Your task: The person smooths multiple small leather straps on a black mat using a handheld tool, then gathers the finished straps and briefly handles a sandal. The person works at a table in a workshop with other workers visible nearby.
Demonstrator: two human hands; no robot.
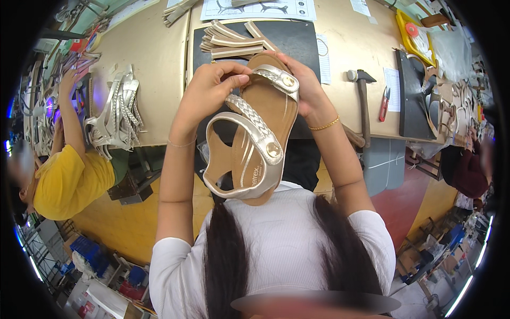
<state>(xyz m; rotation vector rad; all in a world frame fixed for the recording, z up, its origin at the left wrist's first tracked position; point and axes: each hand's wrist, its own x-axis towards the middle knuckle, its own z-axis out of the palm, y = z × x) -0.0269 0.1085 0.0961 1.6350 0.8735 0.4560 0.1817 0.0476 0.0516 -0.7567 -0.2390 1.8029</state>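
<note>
A sandal (272,109) with a tan footbed and metallic gold straps is held up in front of my chest, toe end away from me. My left hand (212,87) pinches the edge of its front strap (268,74), thumb against forefinger. On the other side my right hand (305,87) grips the toe end, its fingers partly hidden behind the sole. A braided strap (247,111) crosses the middle, and a round gold button sits on each of the two side tabs. The heel strap (241,190) loops around the end closest to me.
Behind the sandal, a black mat (207,56) bears stacked tan strips (234,42). A hammer (363,98) and red-handled snips (383,105) lie to the right, near a yellow tray (408,40). Finished-looking straps (118,109) pile up left, beside a person in yellow (74,183); another person works far right.
</note>
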